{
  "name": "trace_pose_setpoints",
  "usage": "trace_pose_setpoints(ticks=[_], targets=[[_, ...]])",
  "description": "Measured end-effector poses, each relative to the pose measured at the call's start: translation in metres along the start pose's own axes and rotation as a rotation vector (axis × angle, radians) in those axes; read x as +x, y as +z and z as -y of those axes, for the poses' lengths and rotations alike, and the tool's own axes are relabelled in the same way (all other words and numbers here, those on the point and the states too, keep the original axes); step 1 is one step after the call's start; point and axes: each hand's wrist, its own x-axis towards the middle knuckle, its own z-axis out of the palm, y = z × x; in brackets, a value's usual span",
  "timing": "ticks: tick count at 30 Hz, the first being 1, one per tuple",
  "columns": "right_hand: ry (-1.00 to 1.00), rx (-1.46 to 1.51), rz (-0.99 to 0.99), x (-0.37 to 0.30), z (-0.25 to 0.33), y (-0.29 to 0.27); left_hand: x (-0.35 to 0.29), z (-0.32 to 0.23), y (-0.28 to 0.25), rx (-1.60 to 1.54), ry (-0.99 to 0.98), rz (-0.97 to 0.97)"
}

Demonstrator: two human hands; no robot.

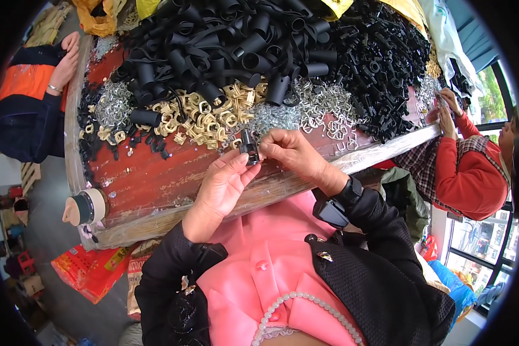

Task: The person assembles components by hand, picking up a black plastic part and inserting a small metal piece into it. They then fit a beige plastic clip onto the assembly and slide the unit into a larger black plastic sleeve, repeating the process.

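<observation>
Near the table's front edge, my left hand grips a small black plastic fitting between thumb and fingers. The fitting has a narrow upright stem and a wider ring-like lower end. My right hand is pinched against the fitting's right side; whatever its fingertips hold, if anything, is too small to make out. Just beyond both hands lie cream plastic clips, small silvery metal pieces and bent wire rings. Black plastic tubes are heaped behind them.
More small black parts form a pile at the right of the red wooden table. A lidded cup stands at the near left corner. One person is at the left side, another works at the right.
</observation>
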Motion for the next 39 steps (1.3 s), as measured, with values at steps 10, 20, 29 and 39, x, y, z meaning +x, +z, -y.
trace_pose_setpoints(ticks=[10, 20, 29, 39], targets=[[-0.012, -0.044, 0.02, -0.004, 0.021, -0.017, -0.016, -0.007, 0.01, 0.124, 0.035, 0.03], [-0.23, -0.19, 0.122, -0.014, 0.052, 0.005, -0.026, -0.003, 0.012, 0.122, -0.079, 0.107], [-0.157, -0.215, -0.016, -0.023, 0.03, 0.002, -0.016, 0.005, 0.014, 0.109, -0.13, 0.014], [-0.026, 0.073, -0.296, -0.035, 0.001, 0.006, 0.008, 0.013, 0.023, 0.076, -0.153, -0.075]])
